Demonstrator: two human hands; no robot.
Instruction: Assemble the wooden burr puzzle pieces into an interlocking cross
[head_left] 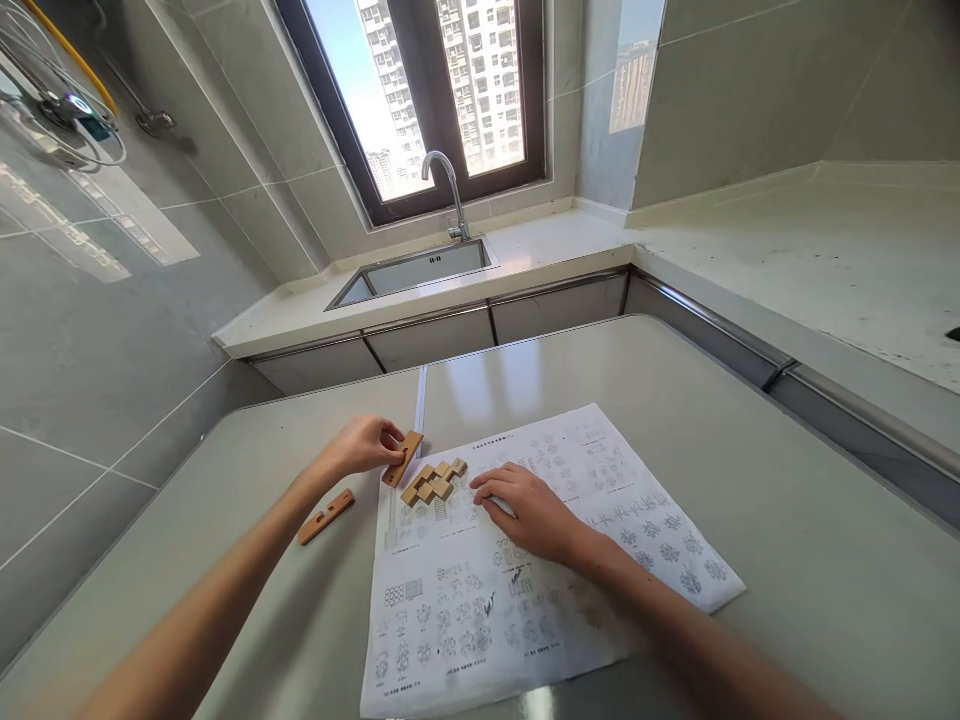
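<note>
In the head view, my left hand (369,443) pinches a flat brown wooden bar (405,458) with dark notches, held at the upper left corner of the printed sheet (540,620). Just right of that bar, several small light wooden blocks (433,482) lie in a staggered cluster on the paper. My right hand (525,508) rests on the sheet beside the blocks, fingers loosely bent and apart, with nothing in them. A second brown notched bar (326,516) lies on the table, left of the sheet and below my left hand.
The pale table (810,560) stretches around the sheet. Beyond it is a white counter (555,235) with a sink (420,268) and a chrome faucet (450,190) under a window. Tiled wall (97,340) stands at the left, with a hose and cables above.
</note>
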